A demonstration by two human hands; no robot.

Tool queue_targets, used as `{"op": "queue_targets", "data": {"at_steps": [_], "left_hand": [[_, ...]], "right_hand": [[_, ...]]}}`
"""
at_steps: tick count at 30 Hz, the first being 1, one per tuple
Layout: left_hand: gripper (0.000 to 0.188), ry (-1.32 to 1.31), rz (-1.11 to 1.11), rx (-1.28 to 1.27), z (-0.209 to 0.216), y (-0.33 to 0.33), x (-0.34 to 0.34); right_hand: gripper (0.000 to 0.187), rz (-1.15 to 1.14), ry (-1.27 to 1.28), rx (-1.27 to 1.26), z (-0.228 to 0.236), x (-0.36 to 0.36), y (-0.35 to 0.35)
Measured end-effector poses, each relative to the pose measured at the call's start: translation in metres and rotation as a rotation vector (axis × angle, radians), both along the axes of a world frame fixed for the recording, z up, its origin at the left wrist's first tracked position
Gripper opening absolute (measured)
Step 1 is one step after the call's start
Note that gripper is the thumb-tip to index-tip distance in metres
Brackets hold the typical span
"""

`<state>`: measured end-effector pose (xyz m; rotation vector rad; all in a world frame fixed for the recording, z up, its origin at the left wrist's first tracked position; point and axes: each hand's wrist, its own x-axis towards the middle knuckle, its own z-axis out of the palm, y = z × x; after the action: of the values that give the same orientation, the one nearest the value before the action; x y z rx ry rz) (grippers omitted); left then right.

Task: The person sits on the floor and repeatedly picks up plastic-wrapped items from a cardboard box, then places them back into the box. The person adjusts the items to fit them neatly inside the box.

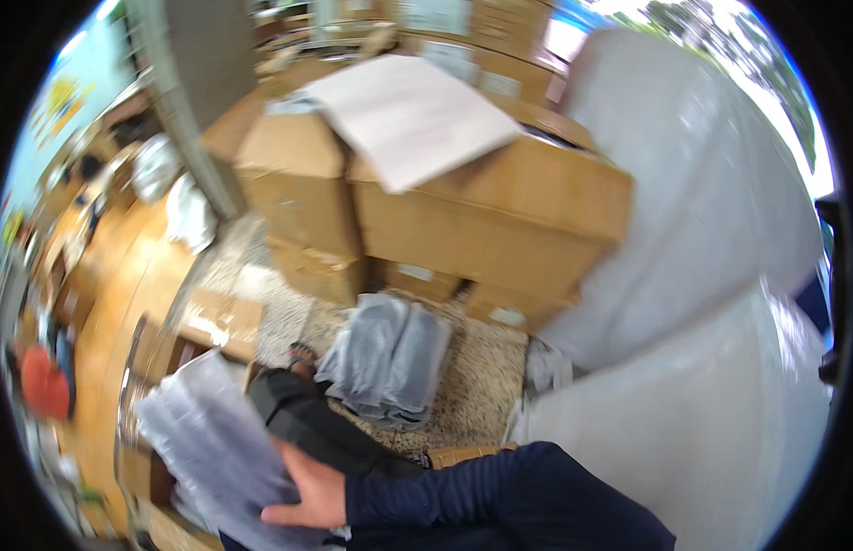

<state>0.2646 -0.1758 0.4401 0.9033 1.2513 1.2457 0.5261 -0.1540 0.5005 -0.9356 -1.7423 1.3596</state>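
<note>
- Fingers (291, 457) of our right hand (320, 491) spread on the plastic-wrapped bundle (211, 432), near left at the open carton (146, 473); we cannot tell whether they grip.
- Slick plastic could slip if we press unevenly.
- Carton edges might snag it.

Right one of hands (318, 491) touching plastic-wrapped bundle (215, 432) over open carton (149, 476); wrapped stack (385, 363) on speckled floor (486, 376).

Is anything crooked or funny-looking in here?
Yes: the flat, white, rectangular sheet lies askew on the brown cardboard boxes. It looks odd because one corner points toward the front, instead of its sides lining up with theirs.
</note>
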Motion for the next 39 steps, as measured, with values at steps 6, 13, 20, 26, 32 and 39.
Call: {"op": "queue_targets", "data": {"at_steps": [6, 13, 20, 26, 32, 39], "left_hand": [[0.057, -0.392, 0.071, -0.049, -0.028, -0.031, 0.016], [0.094, -0.329, 0.23, 0.004, -0.022, -0.023, 0.032], [0.08, -0.106, 0.417, 0.195, -0.064, 0.067, -0.026], [0.043, 1.165, -0.205, -0.251, -0.196, 0.136, -0.128], [0.044, 1.407, -0.35, -0.349, -0.265, 0.142, -0.189], [0.059, 1.027, 0.169, -0.087, -0.315, 0.083, -0.191]], "right_hand": [[0.113, 0.084, 0.081, -0.101, -0.035, -0.034, 0.036], [0.113, 0.296, 0.03, -0.467, -0.062, -0.061, 0.054], [0.075, 0.077, 0.491, -0.931, -0.094, -0.12, 0.133], [0.052, 0.258, -0.101, -0.979, -0.091, -0.192, 0.294], [0.069, 0.628, -1.161, -0.318, -0.169, -0.329, 0.384], [0.136, 0.181, -1.195, 0.143, -0.337, -0.359, 0.258]]}}
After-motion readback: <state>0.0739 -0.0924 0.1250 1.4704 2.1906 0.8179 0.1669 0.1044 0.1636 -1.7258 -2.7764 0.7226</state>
